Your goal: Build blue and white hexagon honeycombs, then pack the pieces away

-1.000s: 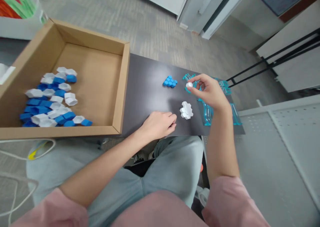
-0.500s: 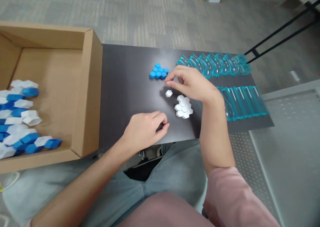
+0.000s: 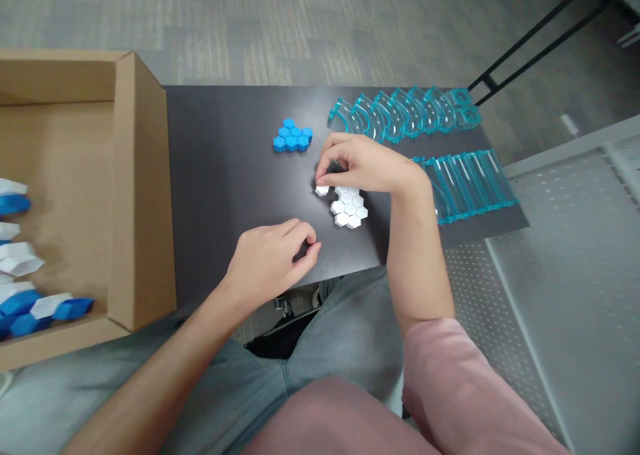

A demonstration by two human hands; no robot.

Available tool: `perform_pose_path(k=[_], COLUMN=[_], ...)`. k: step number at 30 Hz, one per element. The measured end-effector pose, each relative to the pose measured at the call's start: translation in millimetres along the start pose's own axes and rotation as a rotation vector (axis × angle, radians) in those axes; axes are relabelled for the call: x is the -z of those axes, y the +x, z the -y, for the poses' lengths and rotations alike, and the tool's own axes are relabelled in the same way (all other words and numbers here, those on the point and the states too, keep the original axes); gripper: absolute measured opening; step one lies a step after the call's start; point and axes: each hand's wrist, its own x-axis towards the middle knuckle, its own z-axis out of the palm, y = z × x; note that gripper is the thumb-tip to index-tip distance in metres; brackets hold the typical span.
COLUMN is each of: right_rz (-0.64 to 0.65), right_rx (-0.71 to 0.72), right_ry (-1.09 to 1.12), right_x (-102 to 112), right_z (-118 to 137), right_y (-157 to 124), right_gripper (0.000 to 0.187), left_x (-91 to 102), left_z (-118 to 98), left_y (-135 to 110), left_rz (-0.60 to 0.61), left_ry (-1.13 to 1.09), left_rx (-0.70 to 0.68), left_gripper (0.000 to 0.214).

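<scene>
The right hand (image 3: 370,161) has its fingertips at a small white piece (image 3: 323,191); I can't tell if they grip it. The white bunch (image 3: 349,208) sits just right of them. The left hand (image 3: 273,258) curls its fingertips together, with nothing seen inside. This looks like lining up; next seems to need a gentle push right. I can read no words.
</scene>
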Motion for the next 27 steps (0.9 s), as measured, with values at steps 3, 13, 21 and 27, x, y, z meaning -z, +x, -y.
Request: perform_pose_path(k=[3, 13, 21, 27], right_rz=[0.003, 0.051, 0.063, 0.066], right_rx=[0.004, -0.006, -0.002, 0.003], right_ry=[0.009, 0.056, 0.075, 0.065], right_x=[-0.2, 3.6, 4.9, 3.0], right_z=[-0.5, -3.1, -2.9, -5.0], right_y=[-0.4, -4.6, -5.4, -5.5], right_gripper=[0.024, 0.029, 0.029, 0.027], left_x=[0.8, 0.9, 1.2, 2.7], left_z=[-0.9, -1.6, -1.7, -2.5], left_y=[0.6, 0.7, 0.1, 0.3], left_rz=[0.004, 0.017, 0.024, 0.035], left_ry=[-0.008, 0.002, 0.004, 0.009], left_rx=[0.004, 0.003, 0.016, 0.018], left_gripper=[0.018, 0.018, 0.018, 0.019])
